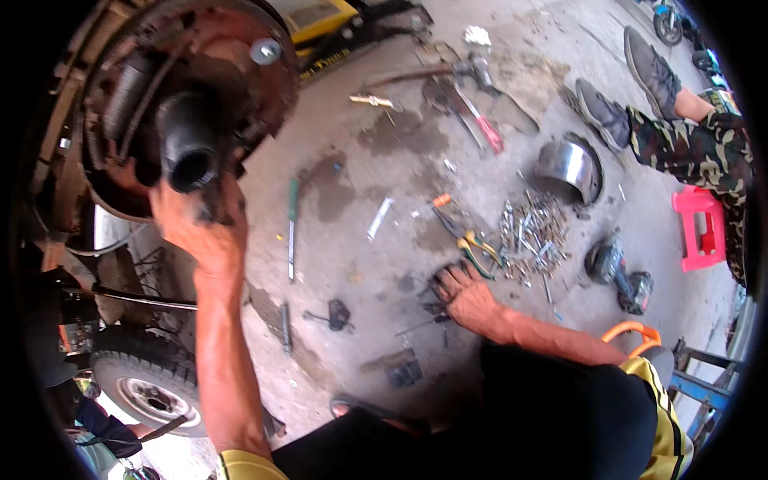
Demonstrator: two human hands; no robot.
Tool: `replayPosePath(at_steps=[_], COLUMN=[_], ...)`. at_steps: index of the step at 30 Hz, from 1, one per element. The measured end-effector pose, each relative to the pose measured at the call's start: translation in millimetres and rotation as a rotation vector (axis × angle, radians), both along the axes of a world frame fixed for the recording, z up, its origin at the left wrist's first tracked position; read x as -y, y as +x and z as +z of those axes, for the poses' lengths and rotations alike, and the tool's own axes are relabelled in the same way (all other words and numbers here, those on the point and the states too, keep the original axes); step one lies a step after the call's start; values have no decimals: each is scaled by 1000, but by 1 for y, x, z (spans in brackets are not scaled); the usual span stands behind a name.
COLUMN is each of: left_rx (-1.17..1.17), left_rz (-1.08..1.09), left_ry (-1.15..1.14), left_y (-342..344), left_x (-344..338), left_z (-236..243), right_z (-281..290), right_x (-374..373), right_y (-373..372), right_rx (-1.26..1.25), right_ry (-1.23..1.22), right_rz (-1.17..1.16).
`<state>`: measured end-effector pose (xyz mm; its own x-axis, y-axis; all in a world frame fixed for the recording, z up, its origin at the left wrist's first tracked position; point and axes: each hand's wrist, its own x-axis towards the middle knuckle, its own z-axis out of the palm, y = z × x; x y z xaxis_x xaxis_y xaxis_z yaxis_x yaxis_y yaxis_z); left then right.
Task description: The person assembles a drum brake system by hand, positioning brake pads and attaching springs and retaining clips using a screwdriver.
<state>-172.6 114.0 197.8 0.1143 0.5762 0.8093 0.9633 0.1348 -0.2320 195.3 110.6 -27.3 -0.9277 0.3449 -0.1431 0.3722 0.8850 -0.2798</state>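
My left hand (204, 220) is raised at the dark hollow axle tube (188, 140) in a rusty brake backing plate (264, 96), its blackened fingers curled against the tube's lower end and partly hidden. My right hand (460, 288) reaches down to the stained floor, fingers apart over small dark items that are hard to make out. Just beyond it lie yellow-green handled pliers (480, 252) and a heap of bolts and small metal parts (532, 232). A green-handled screwdriver (292, 208) lies between my hands.
Another person's shoes (600, 116) are at right, near a shiny drum (568, 168), pink stool (696, 228) and cordless tool (608, 264). A hammer (480, 72) and yellow jack (320, 20) lie beyond. A wheel (152, 384) is lower left; a blue metal frame (696, 388) is lower right.
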Motion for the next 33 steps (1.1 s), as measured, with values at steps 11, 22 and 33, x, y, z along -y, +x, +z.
replayPosePath(at_steps=[11,22,33], left_rx=[142,181,141], left_rz=[100,130,71], left_ry=[-8,-32,11], left_y=[3,4,10], left_x=[5,4,0], left_z=[-3,-7,1], right_z=[47,233,224], right_x=[-14,-108,-120], right_y=[-9,-79,-119], right_rx=[192,-261,-628], right_ry=[-486,-1025,-483], right_rz=[-145,-207,-30])
